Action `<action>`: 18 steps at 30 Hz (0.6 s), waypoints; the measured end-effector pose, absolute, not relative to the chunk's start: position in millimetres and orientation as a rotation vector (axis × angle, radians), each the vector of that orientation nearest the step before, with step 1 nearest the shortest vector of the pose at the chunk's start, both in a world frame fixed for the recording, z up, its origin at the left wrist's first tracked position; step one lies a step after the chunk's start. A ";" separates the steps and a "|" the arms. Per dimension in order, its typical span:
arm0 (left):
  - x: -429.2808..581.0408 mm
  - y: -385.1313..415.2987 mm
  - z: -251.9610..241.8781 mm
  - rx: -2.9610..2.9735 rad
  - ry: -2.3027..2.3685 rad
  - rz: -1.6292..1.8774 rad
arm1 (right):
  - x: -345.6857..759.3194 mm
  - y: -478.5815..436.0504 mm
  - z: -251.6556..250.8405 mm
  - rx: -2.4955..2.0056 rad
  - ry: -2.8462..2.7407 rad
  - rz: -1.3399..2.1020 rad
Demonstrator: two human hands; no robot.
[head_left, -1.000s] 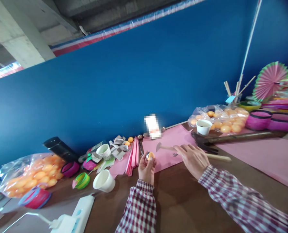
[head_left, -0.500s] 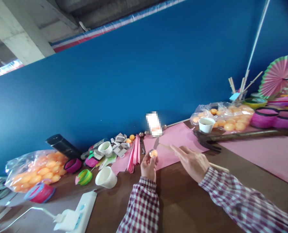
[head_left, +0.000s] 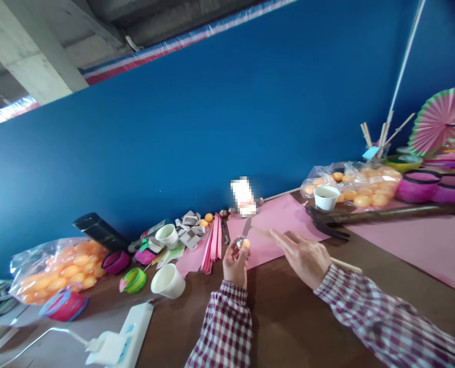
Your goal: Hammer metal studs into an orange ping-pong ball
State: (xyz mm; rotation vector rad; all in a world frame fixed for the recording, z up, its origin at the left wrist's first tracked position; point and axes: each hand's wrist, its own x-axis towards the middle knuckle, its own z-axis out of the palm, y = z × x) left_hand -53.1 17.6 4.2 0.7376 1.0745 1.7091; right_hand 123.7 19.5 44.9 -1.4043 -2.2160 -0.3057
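My left hand is closed round a small ball, pinched at the fingertips. The ball is part shiny silver and part orange, like the orange balls nearby. My right hand is closed on a slim paintbrush with a pale wooden handle. Its greyish tip points toward the ball, a little above and to the right of it. The handle's rear end sticks out behind the wrist. Beneath the brush tip lies a pink paper sheet.
Left are a power strip, a white cup, folded pink paper and a bag of orange balls. Right are a hammer, a small white cup and another ball bag. A blue panel stands behind.
The ball has turned in my left fingers, so more of its silver side shows now. My right hand and the brush have hardly moved.
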 end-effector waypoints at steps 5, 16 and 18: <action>-52.8 16.8 4.9 0.699 0.982 1.704 | 123.8 20.6 43.5 -1.392 -2.282 -0.307; -51.3 17.3 8.3 0.603 0.962 1.756 | 122.5 17.7 44.6 -1.407 -2.225 -0.349; -51.5 17.5 7.9 0.588 0.952 1.747 | 122.0 17.3 44.6 -1.350 -2.273 -0.334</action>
